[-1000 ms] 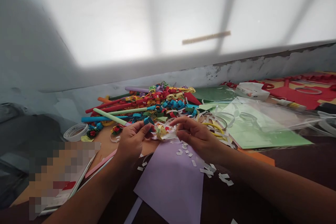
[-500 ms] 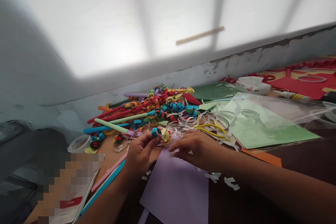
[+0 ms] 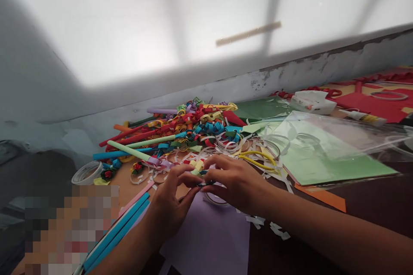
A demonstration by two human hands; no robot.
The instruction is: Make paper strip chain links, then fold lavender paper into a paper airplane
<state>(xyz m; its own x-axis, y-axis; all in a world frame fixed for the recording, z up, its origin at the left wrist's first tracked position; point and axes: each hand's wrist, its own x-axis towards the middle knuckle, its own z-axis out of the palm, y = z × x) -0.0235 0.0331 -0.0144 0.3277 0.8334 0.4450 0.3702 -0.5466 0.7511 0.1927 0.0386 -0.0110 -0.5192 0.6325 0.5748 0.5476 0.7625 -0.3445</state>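
Pinching a small blue paper loop (image 3: 203,172) in both left hand (image 3: 171,202) and right hand (image 3: 237,182) over the purple sheet (image 3: 213,236), apparently midway through joining it, with linked paper chains (image 3: 193,117) already heaped behind on the counter (image 3: 374,193).
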